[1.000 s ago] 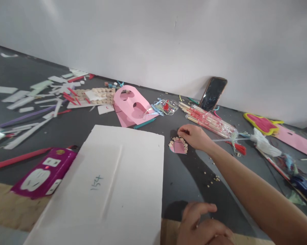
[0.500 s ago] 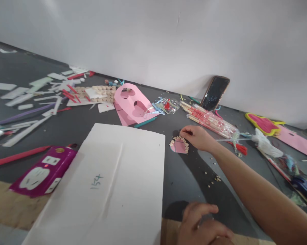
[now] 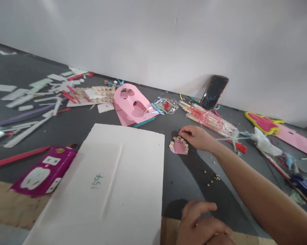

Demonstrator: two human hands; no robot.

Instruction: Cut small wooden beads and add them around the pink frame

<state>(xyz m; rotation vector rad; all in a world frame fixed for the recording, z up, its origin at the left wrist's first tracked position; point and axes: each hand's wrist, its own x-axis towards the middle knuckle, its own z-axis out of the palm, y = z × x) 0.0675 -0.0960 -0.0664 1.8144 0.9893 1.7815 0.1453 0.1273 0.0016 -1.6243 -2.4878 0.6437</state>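
Pinched at the fingertips, the right hand was at the far rim of a small, rounded, pink card piece edged with tiny pale-beige discs. Its fingertips were together; whether a disc sat between them was too small to tell. Nearer the wearer, the left hand had its fingers curled, partly cut off by the frame, and I could not tell whether it gripped anything.

Good work here, I judged, called for a light pinch, a straight drop and a brief press, with the wrist raised so the finished row was not brushed. Steadying the card with the other hand would probably have helped, since so light a piece could slide.

Loose beige discs lay on the dark-grey tabletop between the two hands, beside the forearm. Left of the right hand was a large white board marked "154". Just beyond that hand lay slim sticks in clear-and-red plastic wrapping, and past them a black-screened phone leaned against the pale, plain wall.
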